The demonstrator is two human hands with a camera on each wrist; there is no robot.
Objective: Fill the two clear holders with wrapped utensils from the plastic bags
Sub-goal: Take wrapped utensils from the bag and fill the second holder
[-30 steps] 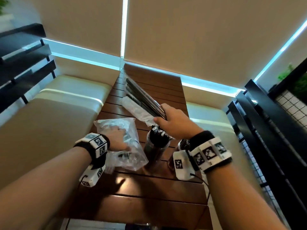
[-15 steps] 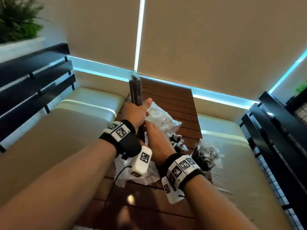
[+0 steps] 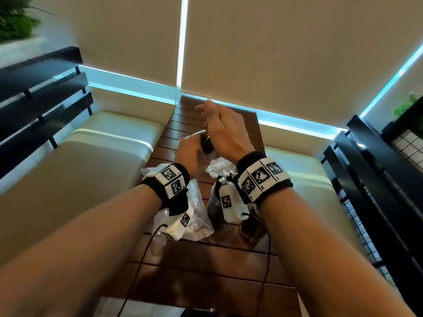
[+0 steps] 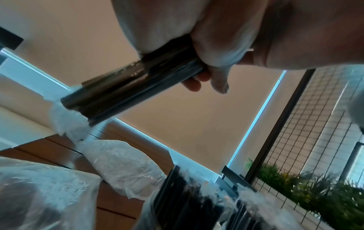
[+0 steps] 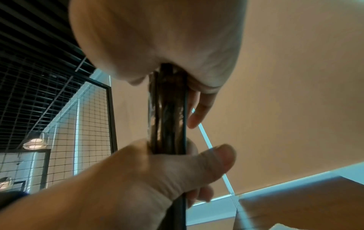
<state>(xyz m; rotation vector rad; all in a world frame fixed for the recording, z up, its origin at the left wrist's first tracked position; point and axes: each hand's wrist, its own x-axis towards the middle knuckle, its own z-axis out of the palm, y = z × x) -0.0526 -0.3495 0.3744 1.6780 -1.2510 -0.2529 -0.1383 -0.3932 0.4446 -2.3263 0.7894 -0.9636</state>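
A bundle of dark wrapped utensils (image 3: 207, 146) is held above the wooden table (image 3: 206, 271). My left hand (image 3: 192, 156) grips its near end, fingers and thumb curled round the bundle (image 4: 126, 87). My right hand (image 3: 219, 131) lies along the far part of the bundle (image 5: 169, 116), with its fingers (image 5: 197, 112) straight. Two clear holders (image 3: 214, 202) (image 3: 251, 225) stand below my right wrist, partly hidden; dark utensils fill one holder (image 4: 177, 202). Two crumpled plastic bags (image 3: 194, 216) (image 3: 219, 165) lie beside them.
Cream cushioned benches (image 3: 91, 156) (image 3: 297, 179) flank the narrow table. A black railing with wire mesh (image 3: 377, 202) stands to the right and black slats (image 3: 34, 88) to the left. Beige blinds (image 3: 274, 53) close the far end.
My left hand left the bag and took hold of the bundle. My right hand, which gripped the bundle, now lies straight along it, farther out over the table.
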